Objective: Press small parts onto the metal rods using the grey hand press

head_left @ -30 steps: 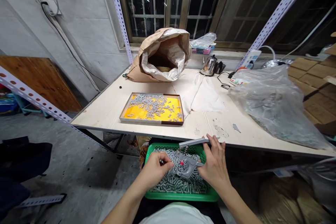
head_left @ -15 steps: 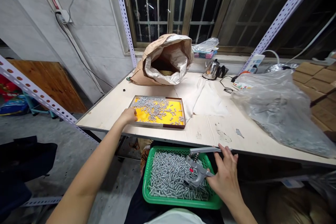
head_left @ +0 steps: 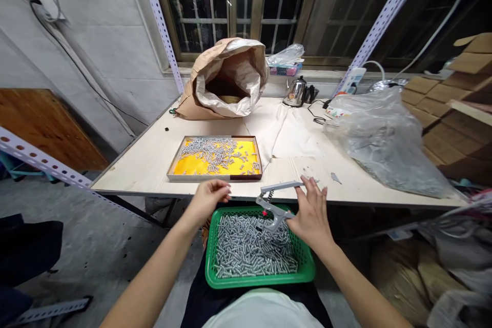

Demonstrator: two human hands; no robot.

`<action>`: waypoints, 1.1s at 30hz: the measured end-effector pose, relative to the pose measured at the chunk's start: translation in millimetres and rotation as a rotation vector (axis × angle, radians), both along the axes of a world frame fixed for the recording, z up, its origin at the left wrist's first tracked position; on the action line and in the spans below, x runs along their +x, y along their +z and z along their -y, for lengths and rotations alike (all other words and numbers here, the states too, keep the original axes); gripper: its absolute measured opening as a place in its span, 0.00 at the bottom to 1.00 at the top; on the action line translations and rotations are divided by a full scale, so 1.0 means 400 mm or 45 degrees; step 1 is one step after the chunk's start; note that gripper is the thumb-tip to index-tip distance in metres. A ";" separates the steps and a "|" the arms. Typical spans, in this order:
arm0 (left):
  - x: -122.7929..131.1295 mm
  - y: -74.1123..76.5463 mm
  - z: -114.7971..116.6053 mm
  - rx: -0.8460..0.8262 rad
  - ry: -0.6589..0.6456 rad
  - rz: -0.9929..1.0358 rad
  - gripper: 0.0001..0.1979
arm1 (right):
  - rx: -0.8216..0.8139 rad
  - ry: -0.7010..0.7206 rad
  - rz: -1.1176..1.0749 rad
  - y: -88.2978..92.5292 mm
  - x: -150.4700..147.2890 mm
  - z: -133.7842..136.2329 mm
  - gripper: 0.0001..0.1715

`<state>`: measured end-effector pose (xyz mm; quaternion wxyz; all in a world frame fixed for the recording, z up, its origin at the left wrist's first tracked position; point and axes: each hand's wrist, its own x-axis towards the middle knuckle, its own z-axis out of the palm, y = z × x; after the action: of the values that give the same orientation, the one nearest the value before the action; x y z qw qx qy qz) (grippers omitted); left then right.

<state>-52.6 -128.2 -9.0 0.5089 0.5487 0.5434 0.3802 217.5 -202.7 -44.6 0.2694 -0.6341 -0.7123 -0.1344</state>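
Left hand [head_left: 209,197]: drawn back from the near-left corner of the tray [head_left: 200,178] to the front edge of the table [head_left: 134,164]; hangs just past the far rim of the green basket [head_left: 210,266]; curled, fingertips tucked together, so cannot tell whether pinching a piece.
Right hand [head_left: 311,213]: lifted with the hand press [head_left: 273,214] from low over the basket up to the table's front edge; fingers spread along the end of the raised upper lever, palm seemingly against the lower handle.
Metal pieces [head_left: 249,253]: heaped in the basket on the lap; more scattered in the tray, thickest toward its far-left corner.
Step in hand: probably bringing a piece to the press, with the lever not yet squeezed.
Next move: calls for seating whatever is held squarely at the red-tipped nose, then a steady squeeze with fingertips clear.
Hard to make out: contents of the left fingers; shape of any single piece; inside of the paper sack [head_left: 226,77] at the far edge; contents of the clear plastic bag [head_left: 384,143] toward the right edge.
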 end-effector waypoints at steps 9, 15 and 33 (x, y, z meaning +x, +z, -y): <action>0.138 -0.074 0.125 -0.205 0.067 0.481 0.30 | -0.083 0.044 0.034 0.031 -0.036 -0.027 0.38; 0.143 -0.075 0.128 -0.180 0.022 0.359 0.30 | -0.123 0.036 0.036 0.031 -0.045 -0.021 0.39; 0.126 -0.049 0.135 -0.016 -0.282 -0.232 0.31 | -0.118 0.073 -0.005 0.027 -0.052 -0.013 0.38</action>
<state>-2.0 -182.3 -28.6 0.4999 0.6344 0.5257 0.2670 196.9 -197.4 -34.0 0.2449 -0.6255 -0.7350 -0.0924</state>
